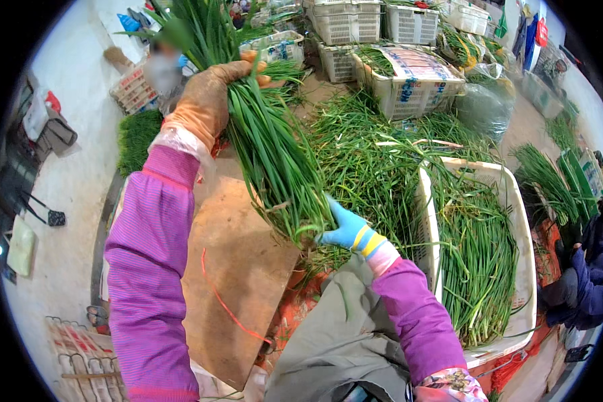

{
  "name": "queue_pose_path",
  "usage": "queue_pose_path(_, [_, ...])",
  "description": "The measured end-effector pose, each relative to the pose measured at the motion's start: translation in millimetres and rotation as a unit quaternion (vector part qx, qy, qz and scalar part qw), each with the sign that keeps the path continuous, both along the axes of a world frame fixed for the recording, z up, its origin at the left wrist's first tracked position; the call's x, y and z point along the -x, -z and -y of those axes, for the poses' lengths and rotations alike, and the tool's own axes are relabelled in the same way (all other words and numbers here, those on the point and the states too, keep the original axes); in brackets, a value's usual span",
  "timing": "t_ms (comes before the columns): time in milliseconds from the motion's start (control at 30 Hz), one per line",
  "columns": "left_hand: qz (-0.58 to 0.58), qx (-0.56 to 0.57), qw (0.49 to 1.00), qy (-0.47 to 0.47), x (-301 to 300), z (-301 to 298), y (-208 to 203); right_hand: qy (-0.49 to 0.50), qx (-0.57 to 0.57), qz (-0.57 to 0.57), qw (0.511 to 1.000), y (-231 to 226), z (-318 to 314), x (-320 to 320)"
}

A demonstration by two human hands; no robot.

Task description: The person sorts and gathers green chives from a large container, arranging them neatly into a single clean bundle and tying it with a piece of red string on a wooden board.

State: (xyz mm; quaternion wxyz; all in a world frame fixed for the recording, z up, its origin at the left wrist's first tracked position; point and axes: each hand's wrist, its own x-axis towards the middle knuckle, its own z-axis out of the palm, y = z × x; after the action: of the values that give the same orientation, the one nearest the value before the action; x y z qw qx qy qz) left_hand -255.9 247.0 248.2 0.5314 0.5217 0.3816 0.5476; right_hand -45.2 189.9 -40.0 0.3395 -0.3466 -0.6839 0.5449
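Note:
My left hand (204, 100), in a dirt-stained orange glove, is wrapped round a large bunch of green chives (275, 157) and holds it up at a slant. The leaf tips fan out at the top left, past the hand. At the lower stalk ends, my right hand (348, 229), in a light blue glove with a yellow-striped cuff, grips the bunch; its fingertips are partly hidden by the stalks. Below the bunch lies a brown board (238, 268), with a thin red strip (224, 305) curving across it.
A white crate (432, 221) of chives stands at my right. Loose chives (362, 154) are heaped ahead, before another loaded crate (409, 94) and stacked crates (348, 27). A person in dark clothes (583, 275) is at the far right; another person (164, 74) is at the upper left.

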Motion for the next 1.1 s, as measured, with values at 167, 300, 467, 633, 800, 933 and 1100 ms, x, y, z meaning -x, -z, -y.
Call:
queue_pose_path(167, [-0.049, -0.002, 0.987, -0.152, -17, -22, -31, 0.349, 0.183, -0.040, 0.918, 86, 2, -97])
queue_pose_path(300, [-0.485, -0.241, 0.814, -0.207, 81, -87, -13, 0.422, 0.124, -0.193, 0.877, -26, 42, -49])
queue_pose_path(467, [-0.344, -0.149, 0.909, -0.183, 20, -99, -11, 0.354, -0.483, 0.010, 0.801, -129, 42, 4])
queue_pose_path(633, [-0.453, -0.291, 0.835, -0.109, 25, -133, -7, 0.329, -0.422, 0.097, 0.839, -112, 30, 5])
queue_pose_path(800, [-0.548, -0.347, 0.754, -0.104, 44, -114, 5, 0.283, -0.307, 0.298, 0.859, -72, 33, -59])
queue_pose_path(933, [-0.492, -0.121, 0.838, -0.203, 2, -103, 4, 0.368, -0.156, 0.187, 0.898, -6, 30, -125])
queue_pose_path(1100, [-0.526, -0.182, 0.787, -0.265, 55, -86, -34, 0.319, 0.058, 0.404, 0.855, 59, 71, -157])
